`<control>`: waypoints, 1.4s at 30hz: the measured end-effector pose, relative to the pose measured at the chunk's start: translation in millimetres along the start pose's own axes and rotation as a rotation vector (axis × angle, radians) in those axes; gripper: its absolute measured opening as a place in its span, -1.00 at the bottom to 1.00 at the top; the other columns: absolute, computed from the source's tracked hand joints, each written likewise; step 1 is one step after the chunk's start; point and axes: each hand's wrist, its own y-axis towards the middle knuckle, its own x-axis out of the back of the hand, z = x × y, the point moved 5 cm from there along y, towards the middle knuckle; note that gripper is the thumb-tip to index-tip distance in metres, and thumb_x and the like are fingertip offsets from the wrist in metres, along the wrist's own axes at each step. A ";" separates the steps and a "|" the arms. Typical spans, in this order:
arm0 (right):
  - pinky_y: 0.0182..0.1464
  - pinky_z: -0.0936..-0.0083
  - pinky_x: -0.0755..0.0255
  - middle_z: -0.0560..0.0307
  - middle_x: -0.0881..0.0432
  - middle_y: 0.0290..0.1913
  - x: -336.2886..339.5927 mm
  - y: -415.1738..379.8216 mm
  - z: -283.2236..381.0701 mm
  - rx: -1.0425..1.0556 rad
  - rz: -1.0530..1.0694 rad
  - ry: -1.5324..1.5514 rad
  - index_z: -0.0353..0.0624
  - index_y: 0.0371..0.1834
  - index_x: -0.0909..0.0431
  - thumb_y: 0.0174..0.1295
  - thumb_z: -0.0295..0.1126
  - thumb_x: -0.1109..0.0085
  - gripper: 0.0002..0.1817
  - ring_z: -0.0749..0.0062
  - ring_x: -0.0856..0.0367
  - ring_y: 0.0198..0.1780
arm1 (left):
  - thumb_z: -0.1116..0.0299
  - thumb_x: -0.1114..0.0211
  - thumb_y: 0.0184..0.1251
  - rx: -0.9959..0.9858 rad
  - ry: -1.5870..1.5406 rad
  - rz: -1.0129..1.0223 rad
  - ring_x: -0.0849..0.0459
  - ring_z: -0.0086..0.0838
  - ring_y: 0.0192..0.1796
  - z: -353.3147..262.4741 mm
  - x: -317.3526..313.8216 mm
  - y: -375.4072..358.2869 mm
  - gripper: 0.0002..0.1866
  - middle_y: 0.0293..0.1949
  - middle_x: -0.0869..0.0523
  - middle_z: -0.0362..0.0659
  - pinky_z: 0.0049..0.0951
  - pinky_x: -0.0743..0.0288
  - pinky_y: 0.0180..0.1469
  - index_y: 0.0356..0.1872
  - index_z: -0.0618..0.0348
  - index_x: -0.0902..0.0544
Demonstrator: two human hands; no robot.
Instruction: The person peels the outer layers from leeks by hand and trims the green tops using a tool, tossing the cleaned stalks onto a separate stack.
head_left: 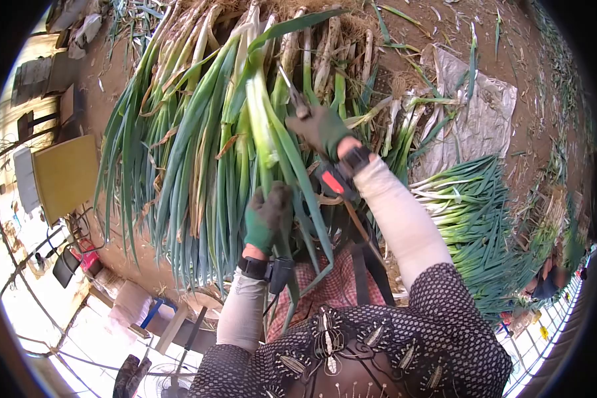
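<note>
My left hand (270, 215), in a green and dark glove, is closed around the leafy part of a large green onion (260, 126). Its pale stem points away from me, and its long leaves hang down past my wrist. My right hand (322, 131), gloved the same way, grips a small knife (290, 89) just right of that stem. The narrow blade points up and away, apart from the stem as far as I can see. Beneath both hands spreads a big pile of untrimmed green onions (199, 152), with dry outer leaves and earthy roots at the far end.
To the right lies a heap of cleaned green onions (464, 225), white ends toward me. Beyond it a grey sack (484, 106) rests on the soil, with loose stalks along its edge. At left stand a yellow board (66, 176) and a cardboard box (136, 302).
</note>
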 end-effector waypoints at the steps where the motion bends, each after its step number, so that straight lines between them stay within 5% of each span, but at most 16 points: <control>1: -0.24 0.38 -0.53 0.04 -0.63 -0.51 -0.3 11.1 1.7 0.019 -0.009 0.022 -0.30 -0.23 -0.60 0.07 0.14 -0.32 -0.39 0.27 -0.62 -0.45 | 0.19 -0.31 0.42 -0.055 -0.006 -0.065 -0.56 -0.70 -0.32 3.8 14.9 2.3 -0.73 -0.34 -0.69 -0.29 -0.58 -0.48 -0.26 -0.13 0.20 -0.65; 3: -0.32 0.41 -0.52 0.10 -0.62 -0.53 6.1 18.5 15.8 -0.013 0.046 0.037 -0.29 -0.24 -0.59 0.10 0.09 -0.34 -0.44 0.34 -0.60 -0.52 | 0.15 -0.38 0.32 -0.110 0.503 -0.343 -0.65 -0.39 -0.23 -28.0 45.1 -6.2 -0.61 -0.27 -0.69 -0.11 -0.36 -0.53 -0.16 -0.05 0.28 -0.59; 5: -0.42 0.45 -0.48 0.15 -0.61 -0.54 3.1 16.2 14.6 0.007 0.034 0.145 -0.27 -0.26 -0.57 0.14 0.02 -0.35 -0.50 0.43 -0.56 -0.58 | 0.14 -0.44 0.23 -0.540 0.899 -0.625 -0.65 -0.06 -0.04 -50.1 56.7 -7.5 -0.48 -0.11 -0.67 0.11 -0.16 -0.49 0.04 0.05 0.32 -0.55; 10: -0.54 0.60 -0.33 0.30 -0.51 -0.56 -20.5 -59.1 -15.4 -0.035 0.115 0.533 -0.19 -0.30 -0.52 0.24 -0.12 -0.33 -0.66 0.62 -0.44 -0.61 | 0.02 -0.49 0.12 -0.626 0.951 -0.345 -0.55 0.10 0.18 -64.0 -6.7 43.1 -0.22 0.11 -0.60 0.24 -0.09 -0.42 0.23 0.25 0.36 -0.43; 12: -0.49 0.60 -0.38 0.29 -0.53 -0.49 -33.1 -86.9 -42.4 -0.023 0.058 0.506 -0.21 -0.25 -0.53 0.24 -0.16 -0.35 -0.67 0.64 -0.47 -0.54 | -0.08 -0.47 0.09 -0.448 1.144 -0.303 -0.54 0.10 0.20 -65.5 -38.6 81.5 -0.11 0.14 -0.58 0.27 -0.08 -0.44 0.23 0.31 0.34 -0.36; 13: -0.40 0.56 -0.40 0.23 -0.55 -0.47 -31.6 -103.1 -46.9 -0.039 0.042 0.462 -0.23 -0.25 -0.54 0.21 -0.11 -0.36 -0.63 0.59 -0.49 -0.49 | -0.02 -0.47 0.07 -0.243 1.210 -0.252 -0.56 0.08 0.19 -67.3 -44.2 102.8 -0.19 0.18 -0.56 0.24 -0.07 -0.47 0.18 0.29 0.24 -0.41; 15: -0.24 0.46 -0.46 0.11 -0.59 -0.42 -22.0 -132.6 -51.6 -0.072 0.012 0.371 -0.25 -0.26 -0.56 0.14 -0.01 -0.37 -0.54 0.48 -0.52 -0.39 | 0.09 -0.44 0.08 -0.217 1.260 -0.197 -0.65 0.05 0.04 -69.5 -41.3 130.7 -0.44 0.03 -0.67 0.19 -0.06 -0.52 0.08 0.07 0.19 -0.60; 18: -0.25 0.43 -0.44 0.14 -0.52 -0.47 -9.7 -155.9 -62.7 -0.070 -0.001 0.346 -0.22 -0.35 -0.51 0.14 -0.04 -0.39 -0.57 0.44 -0.47 -0.41 | 0.17 -0.30 0.17 -0.276 0.796 -0.197 -0.75 -0.09 -0.23 -65.1 -2.9 145.9 -0.68 -0.33 -0.77 0.12 -0.17 -0.57 -0.09 -0.32 0.28 -0.71; 21: -0.26 0.43 -0.42 0.19 -0.45 -0.50 -14.3 -160.4 -72.1 -0.065 0.023 0.377 -0.21 -0.42 -0.46 0.15 -0.07 -0.39 -0.58 0.46 -0.42 -0.43 | 0.11 -0.32 0.20 -0.318 0.666 -0.121 -0.74 -0.08 -0.12 -61.7 2.1 137.3 -0.59 -0.21 -0.75 0.16 -0.17 -0.56 -0.03 -0.18 0.32 -0.68; 24: -0.26 0.47 -0.40 0.24 -0.41 -0.49 -21.1 -160.0 -67.9 -0.069 0.039 0.365 -0.21 -0.40 -0.42 0.17 -0.10 -0.39 -0.58 0.50 -0.37 -0.42 | 0.06 -0.40 0.12 -0.424 1.124 -0.250 -0.68 -0.04 0.03 -75.3 -46.4 115.9 -0.44 -0.03 -0.68 0.22 -0.12 -0.53 0.07 0.01 0.32 -0.57; 27: -0.26 0.50 -0.41 0.26 -0.42 -0.49 -21.1 -164.5 -61.2 -0.066 0.036 0.386 -0.21 -0.39 -0.40 0.18 -0.11 -0.39 -0.58 0.51 -0.37 -0.43 | -0.03 -0.44 0.04 -0.268 1.274 -0.246 -0.63 0.04 0.10 -58.7 -58.4 147.3 -0.27 0.08 -0.61 0.25 -0.05 -0.50 0.14 0.16 0.24 -0.47; 31: -0.26 0.43 -0.46 0.15 -0.53 -0.49 -0.7 -181.4 -51.2 -0.006 -0.014 0.264 -0.24 -0.37 -0.45 0.17 -0.12 -0.39 -0.60 0.39 -0.51 -0.44 | 0.14 -0.30 0.06 -0.185 1.153 -0.291 -0.70 0.08 -0.06 -85.6 -35.4 143.4 -0.46 -0.10 -0.71 0.23 -0.06 -0.55 0.02 0.04 0.29 -0.53; 33: -0.24 0.39 -0.50 0.08 -0.61 -0.45 11.6 -190.8 -39.5 0.054 -0.049 0.212 -0.24 -0.33 -0.50 0.17 -0.12 -0.38 -0.61 0.31 -0.60 -0.41 | 0.23 -0.22 0.17 -0.295 0.947 -0.094 -0.75 -0.27 -0.25 -79.3 -3.2 144.2 -0.58 -0.33 -0.73 0.08 -0.34 -0.59 -0.26 -0.03 0.33 -0.57; 37: -0.16 0.42 -0.47 0.06 -0.58 -0.35 7.0 -201.4 -35.4 0.049 0.048 0.244 -0.27 -0.12 -0.51 0.22 -0.13 -0.37 -0.58 0.35 -0.54 -0.32 | 0.45 -0.08 0.24 0.038 -0.010 0.368 -0.72 -0.41 -0.21 -70.3 -4.5 54.8 -0.59 -0.16 -0.69 -0.02 -0.39 -0.62 -0.30 0.14 0.23 -0.46; 39: -0.17 0.42 -0.47 0.07 -0.59 -0.38 0.8 -195.3 -32.4 0.021 0.060 0.214 -0.28 -0.16 -0.52 0.20 -0.13 -0.38 -0.58 0.36 -0.55 -0.33 | 0.55 0.02 0.25 0.144 0.056 0.385 -0.71 -0.34 -0.17 -59.0 -11.2 22.4 -0.40 -0.08 -0.66 0.02 -0.40 -0.65 -0.16 0.38 0.20 -0.24; 42: -0.21 0.40 -0.49 0.11 -0.61 -0.41 -8.6 -174.8 -38.6 -0.003 0.060 0.225 -0.29 -0.28 -0.53 0.18 -0.13 -0.39 -0.60 0.40 -0.59 -0.35 | 0.55 0.05 0.25 0.087 -0.108 0.421 -0.70 -0.34 -0.12 -25.4 -12.6 12.2 -0.38 -0.03 -0.65 -0.02 -0.37 -0.65 -0.09 0.42 0.20 -0.23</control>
